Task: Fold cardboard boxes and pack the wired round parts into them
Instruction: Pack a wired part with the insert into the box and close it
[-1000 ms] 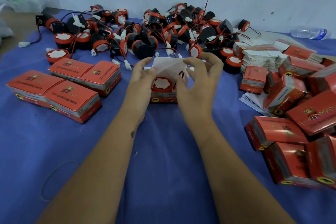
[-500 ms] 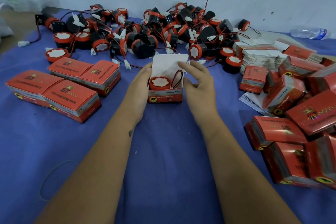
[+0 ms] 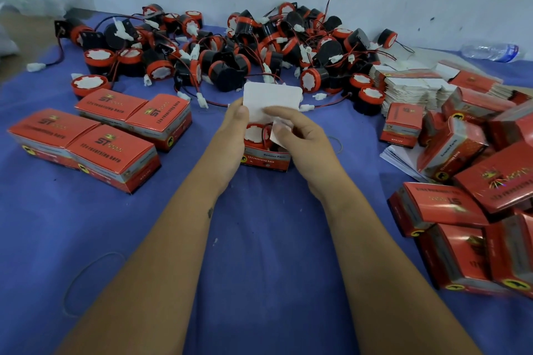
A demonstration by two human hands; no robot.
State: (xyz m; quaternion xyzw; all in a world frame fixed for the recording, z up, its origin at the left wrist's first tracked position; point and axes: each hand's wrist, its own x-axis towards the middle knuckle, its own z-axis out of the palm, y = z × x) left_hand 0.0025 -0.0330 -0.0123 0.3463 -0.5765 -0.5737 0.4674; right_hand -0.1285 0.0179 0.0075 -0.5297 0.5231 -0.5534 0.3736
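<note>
Two hands on open box [image 3: 265,160] | left [image 3: 232,135] grips side | right [image 3: 300,138] apparently pinches flap [image 3: 281,131]

The red cardboard boxes [image 3: 112,153] have a glossy printed finish, and the open box's lid flap [image 3: 272,98] is matt white inside. The round parts [image 3: 227,72] look like smooth black and red plastic. A matt blue cloth [image 3: 259,239] covers the surface.

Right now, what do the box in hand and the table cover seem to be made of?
Open box: thin printed cardboard, glossy red outside, matte white inside on the raised lid flap. Table cover: apparently blue woven cloth, matte, with soft creases.
</note>
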